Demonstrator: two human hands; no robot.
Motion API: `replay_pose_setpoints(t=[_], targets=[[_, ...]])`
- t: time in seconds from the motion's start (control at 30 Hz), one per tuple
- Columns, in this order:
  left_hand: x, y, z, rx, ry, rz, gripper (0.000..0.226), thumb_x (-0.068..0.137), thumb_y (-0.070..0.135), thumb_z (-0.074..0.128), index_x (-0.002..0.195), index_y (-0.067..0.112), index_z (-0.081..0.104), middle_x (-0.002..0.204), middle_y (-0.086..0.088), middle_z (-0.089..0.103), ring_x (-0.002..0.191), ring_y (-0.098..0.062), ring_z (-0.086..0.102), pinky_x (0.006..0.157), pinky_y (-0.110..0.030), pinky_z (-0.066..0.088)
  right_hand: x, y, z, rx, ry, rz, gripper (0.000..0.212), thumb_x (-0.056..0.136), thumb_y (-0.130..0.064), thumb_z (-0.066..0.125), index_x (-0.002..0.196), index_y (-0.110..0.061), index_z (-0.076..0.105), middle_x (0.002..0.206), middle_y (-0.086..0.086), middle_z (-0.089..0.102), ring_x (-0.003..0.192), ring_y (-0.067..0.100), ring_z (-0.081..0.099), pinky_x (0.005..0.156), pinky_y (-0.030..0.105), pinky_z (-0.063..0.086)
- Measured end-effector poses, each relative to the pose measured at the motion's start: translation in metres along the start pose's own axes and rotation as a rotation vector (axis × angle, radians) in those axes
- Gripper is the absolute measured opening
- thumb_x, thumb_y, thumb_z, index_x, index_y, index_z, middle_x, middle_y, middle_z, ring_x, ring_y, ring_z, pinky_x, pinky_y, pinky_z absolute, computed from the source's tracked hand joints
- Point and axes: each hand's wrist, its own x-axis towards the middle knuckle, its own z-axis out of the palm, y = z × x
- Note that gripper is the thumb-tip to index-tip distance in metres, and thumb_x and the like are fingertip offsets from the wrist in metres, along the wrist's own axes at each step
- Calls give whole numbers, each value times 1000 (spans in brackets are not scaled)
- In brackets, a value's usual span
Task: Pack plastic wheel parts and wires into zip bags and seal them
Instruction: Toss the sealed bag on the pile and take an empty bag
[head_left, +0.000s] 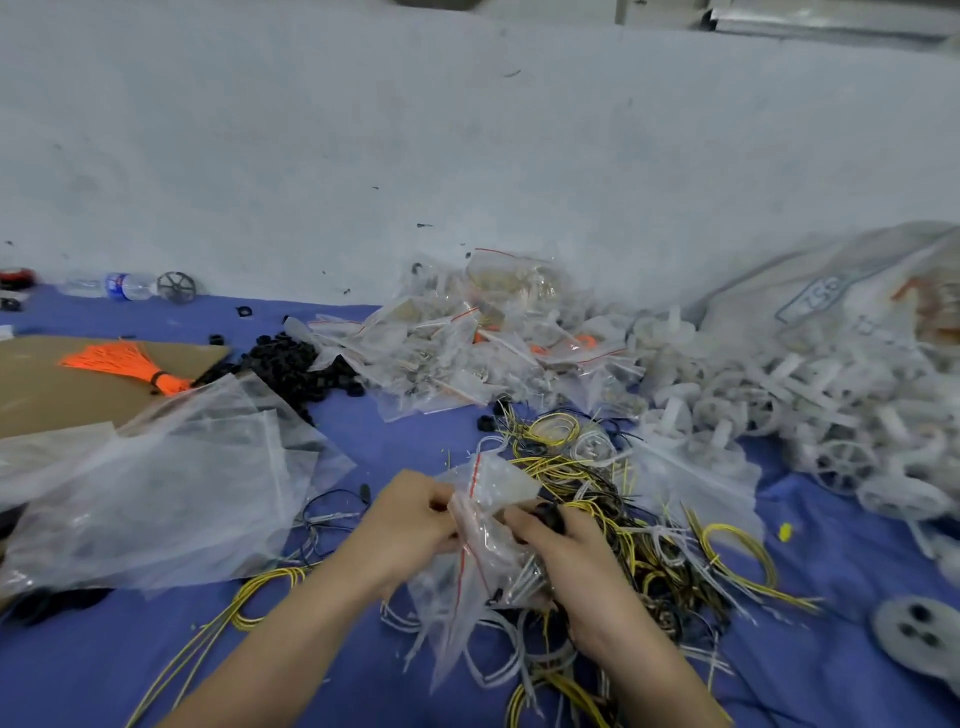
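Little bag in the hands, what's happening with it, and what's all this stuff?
A person is packing small parts. The left hand pinches the top of a clear zip bag with a red stripe, and the right hand grips its other side, with a dark piece at its fingers. Yellow and black wires lie tangled under the hands, white plastic wheels are heaped to the right, and filled bags are piled behind.

Soft even daylight, faint shadows, blurred warped edges
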Motion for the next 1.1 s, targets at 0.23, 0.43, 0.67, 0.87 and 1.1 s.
replay_pose_setpoints(t=[0.23,0.43,0.67,0.87,1.1], targets=[[10,9,20,206,57,122,23,75,-16,57,61,3,61,55,-7,58,44,-9,53,44,-21,45,1,3,-9,-153,-73,-87,29,93,-24,56,70,-8,64,60,-1,57,60,15,52,60,29,41],[9,13,23,377,-49,345,24,67,-16,60,66,8,61,69,7,52,72,-18,53,66,-25,40,7,9,-16,-164,18,-98,35,89,-17,62,54,-19,60,54,-3,53,55,11,49,59,24,37],[6,18,17,111,-215,214,11,81,2,71,74,5,63,78,-5,61,74,-14,57,72,-21,47,7,8,-28,-95,-55,-107,31,85,-9,62,56,-17,70,58,0,65,56,12,60,57,22,45],[6,12,18,125,-155,213,10,86,4,65,79,9,59,79,0,62,71,-12,56,62,-15,45,8,9,-27,-116,-44,-92,42,87,0,58,50,-17,67,51,-5,62,48,4,57,50,15,42],[3,-9,10,682,-19,399,34,85,22,63,96,36,34,84,17,51,64,-4,52,62,-29,46,13,17,-40,-16,121,-26,28,88,-11,59,62,-4,64,63,14,58,59,22,54,62,33,43]])
